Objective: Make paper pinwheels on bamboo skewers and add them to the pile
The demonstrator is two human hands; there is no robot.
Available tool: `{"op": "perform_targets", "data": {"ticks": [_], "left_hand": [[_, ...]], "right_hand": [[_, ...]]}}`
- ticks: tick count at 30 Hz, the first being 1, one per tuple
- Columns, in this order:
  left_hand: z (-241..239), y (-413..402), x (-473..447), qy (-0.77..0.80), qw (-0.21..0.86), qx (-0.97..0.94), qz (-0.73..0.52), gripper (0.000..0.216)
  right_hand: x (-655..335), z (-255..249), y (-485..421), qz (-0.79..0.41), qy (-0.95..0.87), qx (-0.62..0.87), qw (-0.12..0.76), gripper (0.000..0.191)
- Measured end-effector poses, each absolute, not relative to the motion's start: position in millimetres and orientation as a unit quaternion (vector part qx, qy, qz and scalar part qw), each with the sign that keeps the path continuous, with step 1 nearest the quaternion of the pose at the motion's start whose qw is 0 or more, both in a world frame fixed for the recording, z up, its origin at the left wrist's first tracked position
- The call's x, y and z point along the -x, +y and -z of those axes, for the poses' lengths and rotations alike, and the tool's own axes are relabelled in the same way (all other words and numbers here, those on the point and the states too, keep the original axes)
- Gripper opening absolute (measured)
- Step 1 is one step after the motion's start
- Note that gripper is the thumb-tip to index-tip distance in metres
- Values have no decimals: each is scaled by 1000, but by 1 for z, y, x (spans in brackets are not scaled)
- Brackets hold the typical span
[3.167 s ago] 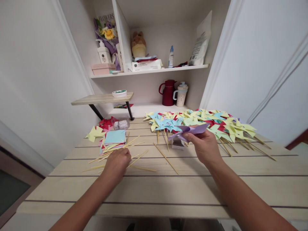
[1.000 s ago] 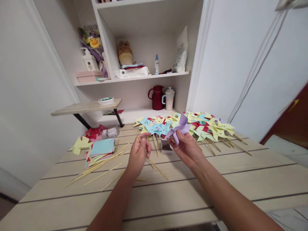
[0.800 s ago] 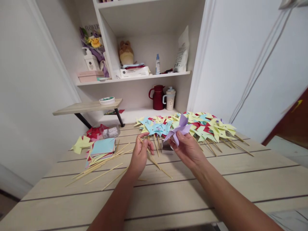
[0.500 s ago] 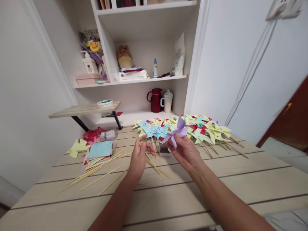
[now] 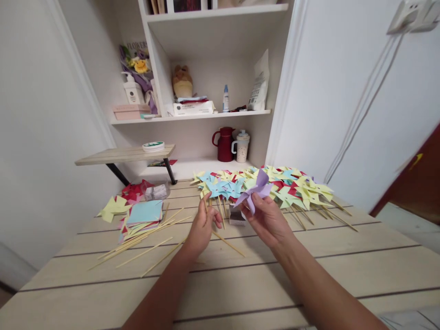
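A purple paper pinwheel is pinched in my right hand, its folded blades spread above the fingertips. To the left, my left hand has its thumb and index finger closed on a thin wooden stick; much of the stick is hidden by the hand. Between the two hands a small box sits on the table, with another loose stick lying in front of it. Behind my hands spreads a crowd of finished-looking pinwheels on sticks, blue ones and yellow-green ones among them.
At the left lie a stack of coloured paper squares, several loose sticks, a yellow-green paper pinwheel and a clear container. A small raised shelf stands behind them. A red jug and a cup stand farther back.
The stick in my left hand has turned from slanting down toward the right to nearly upright. My right hand still pinches the purple pinwheel. The view has shifted slightly.
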State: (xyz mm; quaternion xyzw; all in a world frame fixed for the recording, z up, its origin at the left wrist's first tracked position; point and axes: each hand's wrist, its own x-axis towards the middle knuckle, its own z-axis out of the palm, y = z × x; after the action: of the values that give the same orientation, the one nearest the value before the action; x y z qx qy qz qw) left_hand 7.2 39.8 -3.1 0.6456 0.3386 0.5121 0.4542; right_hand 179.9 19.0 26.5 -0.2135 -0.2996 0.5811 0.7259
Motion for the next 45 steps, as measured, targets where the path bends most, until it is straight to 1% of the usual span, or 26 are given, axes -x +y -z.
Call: {"op": "perform_targets", "data": {"ticks": [4,7,9,12,14,16,18,20,22,25,28,31,38,41,45], "left_hand": [[7,43,-9,336,470,-625,-525,55],[5,42,-12,334,465,-615,-542,48],[2,39,-13,331,471,-594,-562,44],[0,35,-12,332,487,-587,-556,43],[0,32,-11,338,480,-601,-542,45],[-1,31,-10,340,468,-609,-542,49],[-3,29,-8,340,459,-608,-551,53],[-5,26,-7,342,446,-606,-562,54],[-8,21,-5,352,418,-611,-573,51],[-8,13,-1,378,346,-639,-574,45],[-4,9,2,377,256,-695,-556,39],[2,11,2,332,187,-746,-546,35],[12,19,3,266,90,-795,-538,38],[14,20,3,264,73,-805,-527,39],[15,17,2,281,96,-805,-514,40]], "right_hand": [[-177,-27,19,-575,-303,224,726,25],[-177,-26,18,-554,-323,239,729,28],[-178,-24,17,-519,-372,265,723,25],[-179,-26,9,-420,-526,306,673,12],[-179,-29,2,-332,-642,299,623,5],[-178,-32,-4,-259,-725,272,577,8],[-177,-34,-9,-209,-768,246,554,13],[-178,-34,-10,-173,-774,232,564,17],[-182,-34,-9,-146,-751,229,602,18],[-190,-32,-7,-113,-703,228,665,18],[-196,-31,-8,-79,-684,210,694,16],[-198,-30,-11,-62,-697,198,686,17],[-193,-31,-13,-49,-717,216,661,18],[-193,-31,-12,-40,-713,219,665,19],[-193,-31,-11,-38,-712,216,667,17]]}}
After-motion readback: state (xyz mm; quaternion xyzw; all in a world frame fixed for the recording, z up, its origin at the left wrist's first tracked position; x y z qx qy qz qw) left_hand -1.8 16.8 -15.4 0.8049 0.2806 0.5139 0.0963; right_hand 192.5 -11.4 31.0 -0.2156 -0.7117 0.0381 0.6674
